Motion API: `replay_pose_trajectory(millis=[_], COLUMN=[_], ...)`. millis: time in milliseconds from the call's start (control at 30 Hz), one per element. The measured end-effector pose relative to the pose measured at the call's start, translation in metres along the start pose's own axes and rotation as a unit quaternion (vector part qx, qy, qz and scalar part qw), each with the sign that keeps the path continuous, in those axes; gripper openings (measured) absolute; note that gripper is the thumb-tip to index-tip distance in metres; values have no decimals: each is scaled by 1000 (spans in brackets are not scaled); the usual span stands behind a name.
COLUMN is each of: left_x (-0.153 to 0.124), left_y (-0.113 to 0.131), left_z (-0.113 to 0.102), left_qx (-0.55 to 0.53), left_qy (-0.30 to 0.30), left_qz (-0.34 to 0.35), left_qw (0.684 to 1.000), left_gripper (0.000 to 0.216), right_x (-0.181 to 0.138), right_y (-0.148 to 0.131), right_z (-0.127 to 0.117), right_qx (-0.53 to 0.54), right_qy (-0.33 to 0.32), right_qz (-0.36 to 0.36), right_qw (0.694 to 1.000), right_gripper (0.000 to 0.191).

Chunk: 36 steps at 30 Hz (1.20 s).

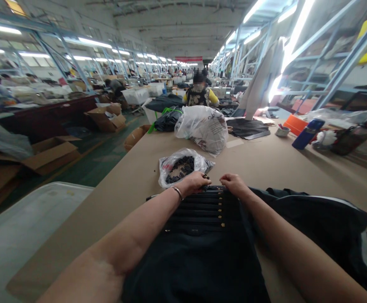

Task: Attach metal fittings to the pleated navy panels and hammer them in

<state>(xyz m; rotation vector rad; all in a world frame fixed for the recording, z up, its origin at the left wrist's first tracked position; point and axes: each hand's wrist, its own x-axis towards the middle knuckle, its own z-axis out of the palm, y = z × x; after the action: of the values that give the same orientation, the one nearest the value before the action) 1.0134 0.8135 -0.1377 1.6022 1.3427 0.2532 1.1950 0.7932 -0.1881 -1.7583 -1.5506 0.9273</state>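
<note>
Holding a small dark piece (206,177), left hand (195,181) faces right hand (234,184), whose grip is unclear

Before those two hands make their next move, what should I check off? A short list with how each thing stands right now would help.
1. Left hand at the far end of the overlapping black layers: ok.
2. Right hand near that same end: ok.
3. Firm grip by both hands: cannot tell; the details at the fingertips are too small.
4. Gold-coloured fittings showing in a row: ok.
5. Plastic bag open, with the small dark parts visible: ok.
6. Right forearm well away from other material: not ok; black fabric lies close alongside it.
</note>
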Motion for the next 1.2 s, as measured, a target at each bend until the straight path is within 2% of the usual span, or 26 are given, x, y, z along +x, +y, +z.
replay_pose_trajectory(millis=[100, 233, 533, 633, 800, 967, 1200], left_x=[-5, -9, -4, -1, -4, 0, 12], left_y=[5, 9, 0, 1, 14, 18, 13], left_z=[4, 12, 14, 15, 19, 22, 24], left_qx=[-8, 12, -10, 10, 93, 163, 207], left_qy=[-22, -30, -17, -12, -24, -44, -66], left_qz=[22, 40, 41, 36, 17, 4, 4], left_qw=[999, 999, 999, 999, 995, 986, 976], left_gripper=[13, 17, 20, 18, 9, 11, 13], right_x=[-9, -15, -16, -15, -15, -19, -11], right_y=[-14, -27, -20, -13, 6, 17, 22], right_z=[5, 13, 7, 3, -1, 0, 6], right_qx=[97, 160, 217, 185, 72, 4, -77], right_qy=[-24, -44, -6, -7, -15, -46, -65], right_qz=[-7, -7, 19, 31, 31, 34, 28], right_qw=[995, 986, 976, 982, 997, 998, 995], right_gripper=[29, 19, 19, 17, 7, 12, 15])
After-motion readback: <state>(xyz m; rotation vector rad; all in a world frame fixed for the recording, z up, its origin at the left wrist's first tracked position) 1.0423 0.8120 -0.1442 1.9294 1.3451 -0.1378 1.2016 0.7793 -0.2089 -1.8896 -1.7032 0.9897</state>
